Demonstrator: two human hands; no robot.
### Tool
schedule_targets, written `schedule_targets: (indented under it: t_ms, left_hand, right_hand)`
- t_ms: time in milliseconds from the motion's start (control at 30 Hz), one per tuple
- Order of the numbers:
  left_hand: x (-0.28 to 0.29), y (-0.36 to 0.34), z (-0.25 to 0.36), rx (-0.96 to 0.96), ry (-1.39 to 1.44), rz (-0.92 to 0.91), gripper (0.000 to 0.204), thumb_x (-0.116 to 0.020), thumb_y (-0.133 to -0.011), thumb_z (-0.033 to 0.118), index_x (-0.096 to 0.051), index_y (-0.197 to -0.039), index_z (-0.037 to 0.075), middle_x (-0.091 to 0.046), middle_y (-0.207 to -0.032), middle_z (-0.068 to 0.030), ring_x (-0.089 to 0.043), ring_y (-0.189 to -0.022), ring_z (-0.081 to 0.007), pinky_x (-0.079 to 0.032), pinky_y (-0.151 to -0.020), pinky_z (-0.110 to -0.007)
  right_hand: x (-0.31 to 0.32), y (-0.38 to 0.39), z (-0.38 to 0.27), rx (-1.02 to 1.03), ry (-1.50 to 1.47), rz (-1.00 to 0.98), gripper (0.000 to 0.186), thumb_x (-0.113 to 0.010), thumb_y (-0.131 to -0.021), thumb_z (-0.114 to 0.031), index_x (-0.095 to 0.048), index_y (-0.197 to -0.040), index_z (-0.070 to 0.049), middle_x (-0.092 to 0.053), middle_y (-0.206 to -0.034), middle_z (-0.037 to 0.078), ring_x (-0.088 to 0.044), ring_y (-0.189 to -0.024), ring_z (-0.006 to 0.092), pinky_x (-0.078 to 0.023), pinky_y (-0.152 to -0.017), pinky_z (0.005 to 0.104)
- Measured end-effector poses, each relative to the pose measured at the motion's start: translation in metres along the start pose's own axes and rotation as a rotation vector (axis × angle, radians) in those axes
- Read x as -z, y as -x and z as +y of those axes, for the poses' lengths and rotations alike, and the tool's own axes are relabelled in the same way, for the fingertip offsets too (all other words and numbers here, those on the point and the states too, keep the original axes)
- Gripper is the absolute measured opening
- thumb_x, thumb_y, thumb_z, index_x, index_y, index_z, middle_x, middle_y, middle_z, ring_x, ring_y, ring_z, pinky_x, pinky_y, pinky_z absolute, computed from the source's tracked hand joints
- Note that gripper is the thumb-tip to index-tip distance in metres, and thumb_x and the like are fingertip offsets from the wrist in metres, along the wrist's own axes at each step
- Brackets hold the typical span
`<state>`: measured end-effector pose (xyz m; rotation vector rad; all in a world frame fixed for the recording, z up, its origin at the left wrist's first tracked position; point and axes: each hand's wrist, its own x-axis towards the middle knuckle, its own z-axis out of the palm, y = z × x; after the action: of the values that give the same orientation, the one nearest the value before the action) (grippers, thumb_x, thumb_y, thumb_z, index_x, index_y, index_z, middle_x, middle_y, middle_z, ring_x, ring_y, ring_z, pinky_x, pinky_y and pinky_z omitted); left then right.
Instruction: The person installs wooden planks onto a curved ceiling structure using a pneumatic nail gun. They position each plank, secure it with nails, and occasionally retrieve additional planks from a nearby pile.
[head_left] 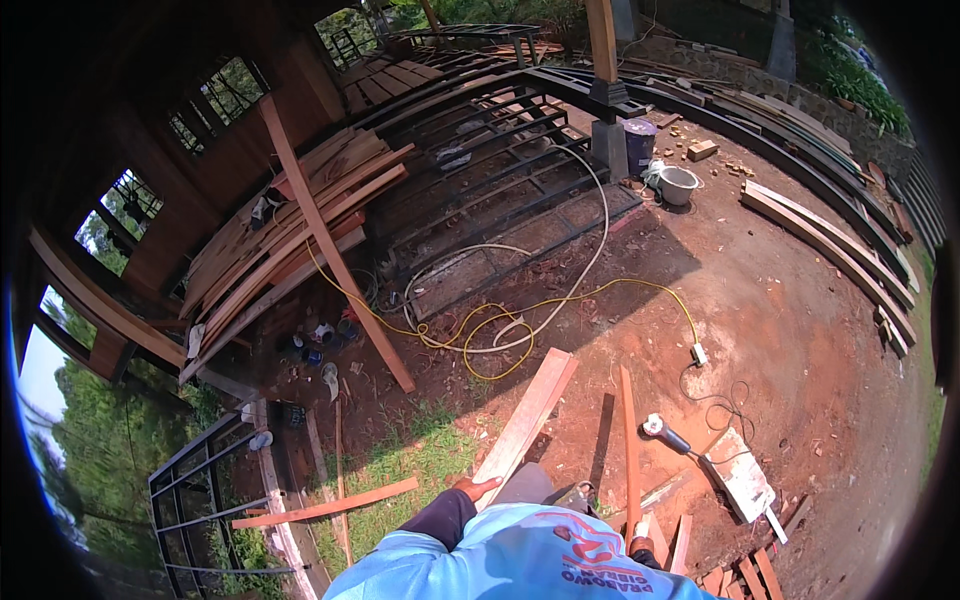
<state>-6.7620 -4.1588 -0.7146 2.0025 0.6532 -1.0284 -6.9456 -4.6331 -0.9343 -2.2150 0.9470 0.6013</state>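
My left hand [478, 489] is closed round the near end of a wide, pale reddish plank [527, 412], which slants up and away from me. At the near end of a narrow reddish wooden strip [630, 450] is my right hand [641, 546], partly hidden by my blue shirt; its fingers seem wrapped round the strip. To the right, an angle grinder [668, 435] with a dark handle lies beside a worn whitish slab [738, 475]. Short wood offcuts [752, 577] lie below the slab.
A yellow extension cord [480, 345] and a pale hose [604, 215] loop over the dirt ahead. A leaning beam [335, 245] stands before stacked planks [290, 225]. Farther off are a black metal frame [500, 150], a grey bucket [678, 186] and long timbers [830, 255].
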Motion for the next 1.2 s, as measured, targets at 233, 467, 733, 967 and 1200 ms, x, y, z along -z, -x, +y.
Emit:
schedule_targets:
  t_ms: [233, 467, 733, 967, 1200]
  left_hand:
    - [0.0, -0.01, -0.033, 0.234, 0.231, 0.226, 0.119, -0.058, -0.059, 0.084, -0.049, -0.124, -0.016, -0.048, -0.13, -0.0324, -0.047, -0.124, -0.0391, -0.038, -0.103, -0.039]
    - [-0.001, -0.069, -0.079, 0.36, 0.344, 0.229, 0.116, -0.058, -0.062, 0.083, -0.05, -0.124, -0.014, -0.06, -0.113, -0.0305, -0.063, -0.099, -0.0352, -0.049, -0.087, -0.039]
    - [0.06, -0.126, -0.038, 0.471, 0.416, 0.099, 0.115, -0.057, -0.062, 0.084, -0.051, -0.124, -0.013, -0.059, -0.115, -0.03, -0.061, -0.104, -0.036, -0.047, -0.09, -0.04]
    - [0.159, -0.152, 0.068, 0.304, 0.256, 0.252, 0.115, -0.059, -0.061, 0.083, -0.051, -0.125, -0.011, -0.054, -0.125, -0.0295, -0.054, -0.117, -0.0376, -0.042, -0.098, -0.04]
    - [0.211, -0.218, 0.114, 0.25, 0.202, 0.198, 0.12, -0.051, -0.059, 0.088, -0.049, -0.128, -0.011, -0.04, -0.138, -0.0319, -0.041, -0.13, -0.037, -0.033, -0.107, -0.04]
  right_hand:
    - [0.055, -0.039, -0.072, 0.011, -0.025, 0.006, 0.051, -0.045, -0.088, -0.04, -0.066, -0.093, 0.006, -0.065, -0.083, 0.025, -0.062, -0.082, 0.0397, -0.048, -0.069, 0.044]
    - [0.065, -0.091, -0.157, 0.031, -0.048, 0.009, 0.056, -0.045, -0.089, -0.047, -0.065, -0.095, 0.005, -0.065, -0.084, 0.023, -0.061, -0.08, 0.0373, -0.047, -0.069, 0.0437]
    - [0.053, -0.167, -0.234, 0.056, -0.055, 0.01, 0.063, -0.044, -0.09, -0.054, -0.064, -0.098, 0.005, -0.064, -0.085, 0.022, -0.06, -0.078, 0.0345, -0.046, -0.07, 0.0433]
    - [0.057, -0.205, -0.364, 0.0, -0.186, 0.016, 0.067, -0.043, -0.09, -0.058, -0.063, -0.1, 0.005, -0.063, -0.086, 0.022, -0.061, -0.079, 0.0343, -0.046, -0.071, 0.0437]
    - [0.071, -0.243, -0.454, -0.07, -0.368, 0.067, 0.07, -0.042, -0.089, -0.06, -0.062, -0.101, 0.005, -0.063, -0.086, 0.024, -0.061, -0.081, 0.0348, -0.046, -0.072, 0.0443]
